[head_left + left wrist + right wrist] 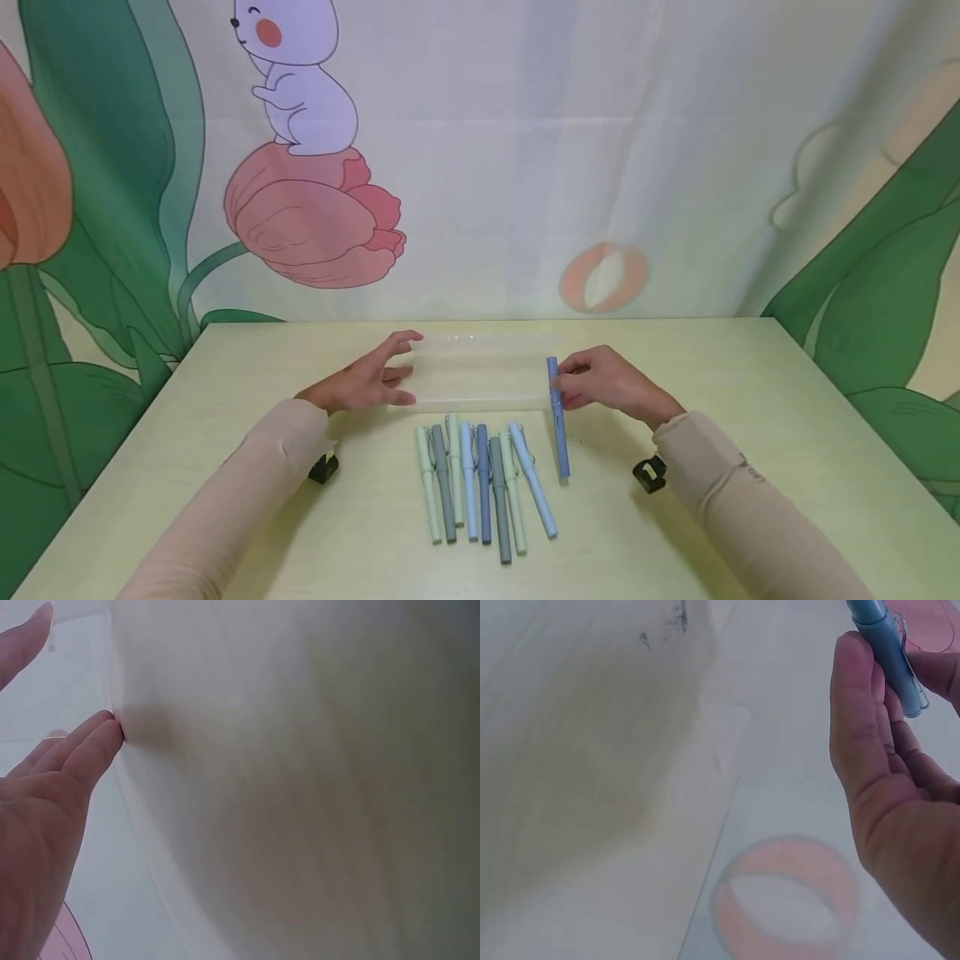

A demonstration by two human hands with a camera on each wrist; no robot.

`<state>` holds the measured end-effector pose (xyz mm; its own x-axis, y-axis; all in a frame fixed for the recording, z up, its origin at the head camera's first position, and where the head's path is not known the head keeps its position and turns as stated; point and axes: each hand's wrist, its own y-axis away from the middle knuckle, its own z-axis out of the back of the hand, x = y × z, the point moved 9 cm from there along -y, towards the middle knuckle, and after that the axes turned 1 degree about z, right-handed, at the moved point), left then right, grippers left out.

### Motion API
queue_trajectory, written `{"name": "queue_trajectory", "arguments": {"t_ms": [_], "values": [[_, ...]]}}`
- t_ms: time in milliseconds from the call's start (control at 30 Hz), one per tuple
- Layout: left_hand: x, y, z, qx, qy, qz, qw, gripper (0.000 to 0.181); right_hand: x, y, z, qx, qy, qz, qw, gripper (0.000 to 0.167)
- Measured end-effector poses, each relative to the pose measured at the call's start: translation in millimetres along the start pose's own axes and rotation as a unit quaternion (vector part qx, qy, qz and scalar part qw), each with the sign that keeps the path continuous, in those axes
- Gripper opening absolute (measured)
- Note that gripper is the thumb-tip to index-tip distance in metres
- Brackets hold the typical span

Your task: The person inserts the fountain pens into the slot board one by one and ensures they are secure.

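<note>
A clear plastic tray (480,402) lies on the table between the hands. The left hand (366,379), also in the left wrist view (49,802), rests against the tray's left end with its fingers spread and extended. At the tray's right end the right hand (603,382) pinches a dark blue pen (560,425) between thumb and fingers, its lower end pointing toward the front. In the right wrist view the right hand (900,780) holds the pen (889,652) by its clip end. Several green, grey and blue pens (484,483) lie side by side in front of the tray.
The pale yellow table (375,533) reaches back to a printed curtain (480,167) with a rabbit and flowers. Black devices with straps (324,468) (649,473) are worn at both wrists.
</note>
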<state>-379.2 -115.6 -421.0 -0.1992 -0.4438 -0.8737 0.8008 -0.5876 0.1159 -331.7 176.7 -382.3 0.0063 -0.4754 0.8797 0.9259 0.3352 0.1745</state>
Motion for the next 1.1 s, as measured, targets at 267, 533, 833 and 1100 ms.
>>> {"name": "queue_trajectory", "arguments": {"t_ms": [267,533,833,1100], "values": [[-1.9,-0.4,-0.5,0.004,0.002,-0.002,1.0,0.093,13,-2.0,10,-0.001,0.007,0.02,0.9998,0.028],[-0.5,0.5,0.5,-0.001,0.003,0.004,1.0,0.094,22,-7.0,18,-0.006,0.01,0.028,0.9995,0.03],[0.3,-0.6,1.6,-0.003,-0.006,0.006,1.0,0.096,37,-14.9,34,-0.017,0.003,0.047,0.9987,0.031],[0.4,-0.5,1.2,-0.001,-0.001,0.008,1.0,0.095,45,-20.5,45,-0.031,0.002,0.048,0.9984,0.029]]}}
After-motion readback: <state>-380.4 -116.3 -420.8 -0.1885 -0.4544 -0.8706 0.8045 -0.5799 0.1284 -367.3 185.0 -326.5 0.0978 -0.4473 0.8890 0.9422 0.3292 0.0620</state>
